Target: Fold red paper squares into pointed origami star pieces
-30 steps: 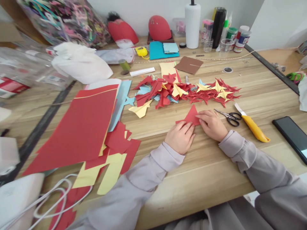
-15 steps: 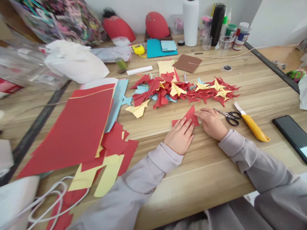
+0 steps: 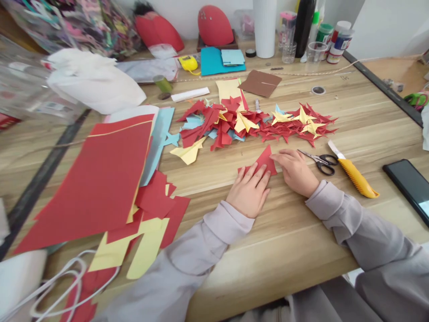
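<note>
A folded piece of red paper point(image 3: 264, 162) lies on the wooden table point(image 3: 295, 232), its point facing away from me. My left hand point(image 3: 248, 190) rests flat on its lower part and holds it down. My right hand point(image 3: 295, 172) lies just to the right, its fingertips touching the paper's right edge. Beyond the hands is a long pile of folded red, yellow and light blue paper shapes point(image 3: 254, 125). Black-handled scissors point(image 3: 320, 162) lie close to my right fingertips, and a yellow utility knife point(image 3: 357, 179) lies farther right.
Large red sheets point(image 3: 83, 179) and yellow offcuts point(image 3: 134, 246) lie at the left, with white cable point(image 3: 73, 273) near the front. A black phone point(image 3: 407, 188) lies at the right. Bottles, cups and a paper towel roll point(image 3: 264, 27) stand along the back.
The whole view has drifted slightly up and left as my head moved. Both hands stay on the red paper, and its left corner now sticks out a little farther past my left hand.
</note>
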Tool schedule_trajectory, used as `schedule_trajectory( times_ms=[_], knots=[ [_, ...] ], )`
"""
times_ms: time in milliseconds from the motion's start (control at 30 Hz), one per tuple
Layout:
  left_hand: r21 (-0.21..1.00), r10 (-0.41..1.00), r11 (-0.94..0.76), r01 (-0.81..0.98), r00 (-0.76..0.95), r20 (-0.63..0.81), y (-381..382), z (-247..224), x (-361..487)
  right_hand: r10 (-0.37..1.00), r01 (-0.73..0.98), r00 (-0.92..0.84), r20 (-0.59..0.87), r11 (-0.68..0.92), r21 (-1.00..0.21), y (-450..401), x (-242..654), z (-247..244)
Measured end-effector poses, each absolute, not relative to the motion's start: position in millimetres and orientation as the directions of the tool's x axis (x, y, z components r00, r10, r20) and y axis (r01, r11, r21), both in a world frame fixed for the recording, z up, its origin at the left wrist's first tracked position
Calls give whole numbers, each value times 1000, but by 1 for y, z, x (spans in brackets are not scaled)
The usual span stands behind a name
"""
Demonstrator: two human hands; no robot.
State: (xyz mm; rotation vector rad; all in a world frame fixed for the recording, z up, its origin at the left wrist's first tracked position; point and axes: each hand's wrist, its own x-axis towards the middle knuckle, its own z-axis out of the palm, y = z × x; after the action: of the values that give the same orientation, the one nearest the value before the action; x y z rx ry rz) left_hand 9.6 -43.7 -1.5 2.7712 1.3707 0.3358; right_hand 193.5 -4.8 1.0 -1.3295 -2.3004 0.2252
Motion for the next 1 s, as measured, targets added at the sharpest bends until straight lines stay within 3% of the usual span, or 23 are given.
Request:
schedule_trajectory(
  times_ms=[667, 1000],
  knots=[
    [106, 790, -612, 784, 598, 136, -43, -1, 9, 853, 780, -427, 300, 515, -356, -5, 194, 1],
    [98, 783, -622, 777, 614, 101, -42, 1, 9, 837, 756, -414, 359, 536, -376, -6, 192, 2]
  ],
)
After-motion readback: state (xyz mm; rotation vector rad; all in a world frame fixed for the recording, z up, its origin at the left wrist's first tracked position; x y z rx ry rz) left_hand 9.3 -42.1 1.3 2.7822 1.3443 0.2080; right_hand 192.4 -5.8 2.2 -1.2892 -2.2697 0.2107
